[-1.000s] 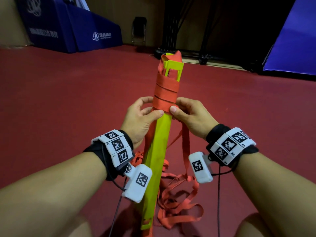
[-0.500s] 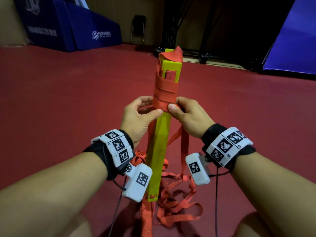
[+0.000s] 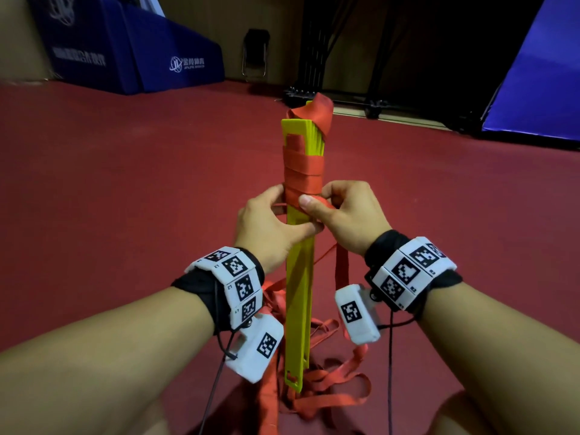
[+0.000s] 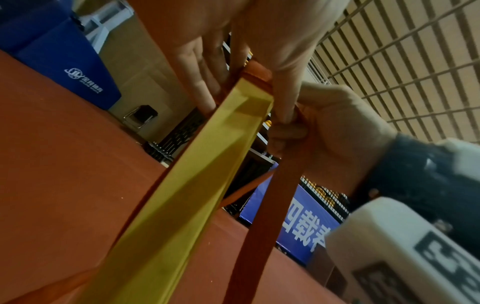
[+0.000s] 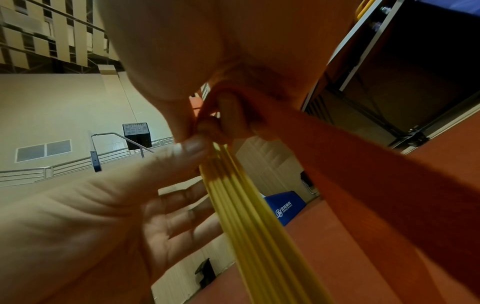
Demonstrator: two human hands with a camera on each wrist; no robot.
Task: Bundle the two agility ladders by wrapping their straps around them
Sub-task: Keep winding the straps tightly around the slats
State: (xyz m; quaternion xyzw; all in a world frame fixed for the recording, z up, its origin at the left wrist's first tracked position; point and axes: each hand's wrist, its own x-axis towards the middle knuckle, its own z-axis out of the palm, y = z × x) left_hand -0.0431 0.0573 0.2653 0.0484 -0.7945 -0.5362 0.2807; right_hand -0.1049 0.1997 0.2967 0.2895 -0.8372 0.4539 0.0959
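Nearest the camera, loose red strap (image 3: 329, 394) lies in a tangled heap on the red floor (image 3: 125, 215) around the foot of the yellow ladder rungs (image 3: 299, 293), which are stacked flat together and held upright, slightly tilted, between the forearms. Higher up, the left hand (image 3: 266, 224) closes its grip round the stack just below the wrapped band, thumb laid across the front face and fingers behind. Touching it, the right hand (image 3: 348, 215) pinches the strap between thumb and curled fingers at the lower edge of the wrapping (image 3: 303, 174), with a length of strap hanging down from that hand toward the heap. Several turns are already wound on the upper part of the stack, and a twisted end of strap pokes out above the top. The likely trouble is slack: if the right hand's pinch loosens while the strap is passed behind the rungs, the lowest turn may slide and the band unwind. The heap below could also snag or knot as more strap is drawn up. Beyond stand blue mats (image 3: 157, 51) and a dark folding chair (image 3: 255, 54).
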